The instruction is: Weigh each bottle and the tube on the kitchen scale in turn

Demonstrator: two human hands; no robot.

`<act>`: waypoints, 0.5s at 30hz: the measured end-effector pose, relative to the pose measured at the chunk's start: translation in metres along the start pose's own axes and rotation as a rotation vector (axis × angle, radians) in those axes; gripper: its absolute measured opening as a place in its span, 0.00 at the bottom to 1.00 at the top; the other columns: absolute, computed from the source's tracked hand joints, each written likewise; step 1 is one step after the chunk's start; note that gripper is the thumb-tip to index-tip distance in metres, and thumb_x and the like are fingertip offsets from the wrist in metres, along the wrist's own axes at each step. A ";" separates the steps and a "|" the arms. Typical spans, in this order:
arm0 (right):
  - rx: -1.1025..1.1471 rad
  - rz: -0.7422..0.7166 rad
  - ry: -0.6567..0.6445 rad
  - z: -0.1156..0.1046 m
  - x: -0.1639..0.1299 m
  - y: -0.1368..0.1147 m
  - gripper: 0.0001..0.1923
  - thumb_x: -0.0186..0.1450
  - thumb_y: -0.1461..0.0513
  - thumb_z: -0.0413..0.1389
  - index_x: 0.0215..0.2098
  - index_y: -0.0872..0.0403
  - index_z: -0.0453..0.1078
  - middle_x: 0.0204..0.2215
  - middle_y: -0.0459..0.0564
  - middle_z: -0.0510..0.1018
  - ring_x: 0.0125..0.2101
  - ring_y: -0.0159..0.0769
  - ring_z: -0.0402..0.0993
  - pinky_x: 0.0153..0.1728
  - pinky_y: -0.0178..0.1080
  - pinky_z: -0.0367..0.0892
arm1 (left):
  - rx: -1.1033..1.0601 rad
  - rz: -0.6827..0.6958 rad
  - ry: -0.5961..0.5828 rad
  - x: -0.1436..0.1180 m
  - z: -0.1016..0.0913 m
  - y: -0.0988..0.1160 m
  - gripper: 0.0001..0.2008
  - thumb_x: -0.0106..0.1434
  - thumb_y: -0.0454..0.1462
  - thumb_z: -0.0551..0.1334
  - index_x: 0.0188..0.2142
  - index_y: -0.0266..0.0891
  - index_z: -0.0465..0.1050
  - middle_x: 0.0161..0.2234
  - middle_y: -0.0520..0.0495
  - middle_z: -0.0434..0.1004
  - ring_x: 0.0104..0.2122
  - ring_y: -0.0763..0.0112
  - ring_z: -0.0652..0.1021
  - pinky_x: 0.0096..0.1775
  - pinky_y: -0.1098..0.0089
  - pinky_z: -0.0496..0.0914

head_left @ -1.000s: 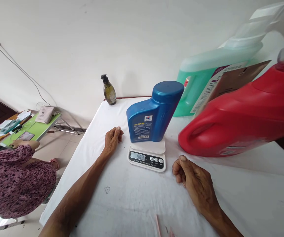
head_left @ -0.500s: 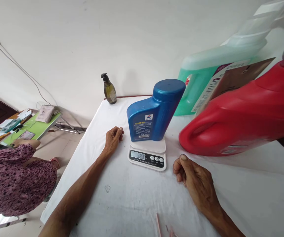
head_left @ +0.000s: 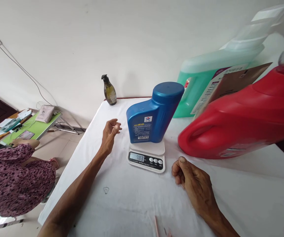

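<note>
A blue plastic bottle with a round screw cap stands upright on a white digital kitchen scale. The scale's display reads 983. To the left of the bottle, my left hand is raised a little with its fingers apart, touching nothing but perhaps the cloth. My right hand rests on the white tablecloth to the right of the scale, its fingers curled closed with nothing visible in them. Close beyond it is a large red jug with a moulded handle.
Behind the red jug stand a green liquid jug and a brown packet. A dark pump bottle sits at the table's far left corner. A pink stick lies near the front. Left, a person in a patterned dress sits by a green table.
My left hand has lifted slightly and its fingers have opened from a loose curl. My right hand, the bottle and the scale stay in place; the view has shifted slightly.
</note>
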State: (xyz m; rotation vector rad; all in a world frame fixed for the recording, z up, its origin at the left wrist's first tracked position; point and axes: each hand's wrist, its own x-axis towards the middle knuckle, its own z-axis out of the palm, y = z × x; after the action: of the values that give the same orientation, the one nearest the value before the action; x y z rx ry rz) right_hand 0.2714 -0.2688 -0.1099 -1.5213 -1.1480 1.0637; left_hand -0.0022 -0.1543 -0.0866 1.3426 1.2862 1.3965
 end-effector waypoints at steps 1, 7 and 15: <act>-0.001 0.005 -0.003 0.000 0.000 0.000 0.36 0.70 0.33 0.48 0.22 0.50 0.67 0.15 0.46 0.67 0.19 0.35 0.64 0.23 0.37 0.59 | -0.028 0.056 -0.011 0.001 0.001 0.009 0.32 0.63 0.61 0.65 0.54 0.40 0.72 0.48 0.40 0.78 0.42 0.63 0.80 0.42 0.64 0.74; -0.023 0.036 -0.003 -0.002 0.000 0.003 0.36 0.70 0.32 0.48 0.22 0.50 0.67 0.16 0.46 0.67 0.20 0.36 0.64 0.23 0.38 0.59 | 0.031 0.227 -0.187 -0.002 0.034 0.061 0.46 0.46 0.52 0.81 0.62 0.47 0.67 0.62 0.39 0.73 0.60 0.49 0.75 0.59 0.52 0.71; -0.035 0.029 -0.004 -0.003 0.002 0.010 0.36 0.70 0.32 0.48 0.22 0.50 0.68 0.15 0.46 0.68 0.20 0.36 0.65 0.23 0.38 0.59 | -0.163 -0.012 -0.126 -0.002 0.069 0.063 0.33 0.43 0.43 0.83 0.48 0.41 0.77 0.41 0.45 0.85 0.40 0.57 0.84 0.43 0.58 0.80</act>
State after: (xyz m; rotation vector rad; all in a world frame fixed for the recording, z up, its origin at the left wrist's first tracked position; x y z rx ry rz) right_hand 0.2765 -0.2685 -0.1190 -1.5679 -1.1554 1.0721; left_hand 0.0727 -0.1576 -0.0306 1.2889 1.0726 1.3550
